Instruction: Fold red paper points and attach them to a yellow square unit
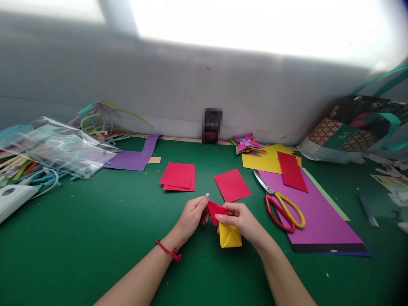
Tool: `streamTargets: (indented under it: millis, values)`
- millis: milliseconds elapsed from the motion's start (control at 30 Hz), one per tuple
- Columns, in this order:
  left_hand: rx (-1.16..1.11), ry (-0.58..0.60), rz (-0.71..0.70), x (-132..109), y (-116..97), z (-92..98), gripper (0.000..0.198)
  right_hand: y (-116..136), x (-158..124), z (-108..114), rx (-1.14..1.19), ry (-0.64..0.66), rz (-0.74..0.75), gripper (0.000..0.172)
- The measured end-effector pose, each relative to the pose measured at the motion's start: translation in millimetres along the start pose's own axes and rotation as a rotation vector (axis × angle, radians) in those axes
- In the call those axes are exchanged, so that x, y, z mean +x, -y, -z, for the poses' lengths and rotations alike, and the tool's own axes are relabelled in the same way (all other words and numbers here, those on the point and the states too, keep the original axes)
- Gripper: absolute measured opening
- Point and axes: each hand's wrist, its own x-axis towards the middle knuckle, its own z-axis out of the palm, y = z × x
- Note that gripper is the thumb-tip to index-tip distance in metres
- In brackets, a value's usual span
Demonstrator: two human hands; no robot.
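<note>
Between my hands, above the green table, is a small folded red paper piece (216, 209). My left hand (191, 215) pinches its left edge between thumb and fingers. My right hand (242, 221) grips the red piece's right side, its thumb across the front. A folded yellow paper piece (230, 236) with crossing creases hangs below the right thumb, joined to or held against the red one; the contact is hidden by the fingers. Just beyond my hands lie a creased red square (232, 185) and, to its left, a stack of red squares (177, 176).
Scissors (280, 204) with red and yellow handles lie on purple sheets (321, 212) at right. Behind are yellow paper (261, 161), a red strip (292, 171), folded paper stars (247, 143) and a bag (344, 127). Plastic wrap (70, 146) and a white device (14, 199) sit left.
</note>
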Motion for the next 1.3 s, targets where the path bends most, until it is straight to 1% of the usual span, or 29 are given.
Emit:
streamTargets:
  millis: [133, 267, 400, 467, 533, 633, 767, 800, 833, 1000, 1133, 1300]
  values:
    - [0.001, 0.004, 0.014, 0.8, 0.9, 0.4, 0.044, -2.0, 0.9, -0.4, -0.015, -0.013, -0.008, 0.021]
    - [0.018, 0.000, -0.003, 1.6, -0.2, 0.2, 0.044, -2.8, 1.3, 0.6, -0.023, -0.017, 0.000, 0.022]
    - [-0.002, 0.085, -0.003, 2.4, -1.3, -0.7, 0.038, -5.0, 2.4, 1.2, -0.116, -0.043, 0.040, 0.022]
    - [0.000, 0.096, -0.007, 2.5, -1.0, -0.8, 0.034, -6.5, 3.4, 0.3, -0.190, -0.064, 0.072, 0.022]
    - [0.015, 0.068, -0.015, 2.2, -0.2, -0.4, 0.032, -7.8, 4.4, -1.1, -0.232, -0.072, 0.085, 0.023]
    - [0.031, 0.009, -0.017, 2.2, 1.4, 1.1, 0.031, -8.8, 5.4, -1.5, -0.213, -0.061, 0.081, 0.024]
    - [-0.013, -0.146, -0.041, 3.7, 1.2, 3.3, 0.031, -9.0, 5.8, 2.8, -0.176, -0.078, 0.033, 0.030]
    - [-0.027, -0.166, -0.049, 4.0, 0.7, 3.5, 0.030, -8.8, 5.7, 4.0, -0.167, -0.083, 0.021, 0.033]
    - [-0.039, -0.164, -0.054, 4.2, 0.1, 3.3, 0.030, -8.3, 5.6, 5.0, -0.159, -0.084, 0.015, 0.035]
    - [-0.080, -0.060, -0.024, 3.7, 0.3, -0.3, 0.028, -5.5, 5.1, 5.9, -0.144, -0.105, 0.047, 0.037]
    - [-0.108, -0.047, 0.000, 3.9, 4.4, -1.0, 0.029, -6.7, 5.3, 3.9, -0.153, -0.115, 0.065, 0.036]
    - [-0.125, -0.044, 0.004, 4.1, 7.6, 0.5, 0.028, -12.5, 7.8, 2.0, -0.180, -0.150, 0.121, 0.032]
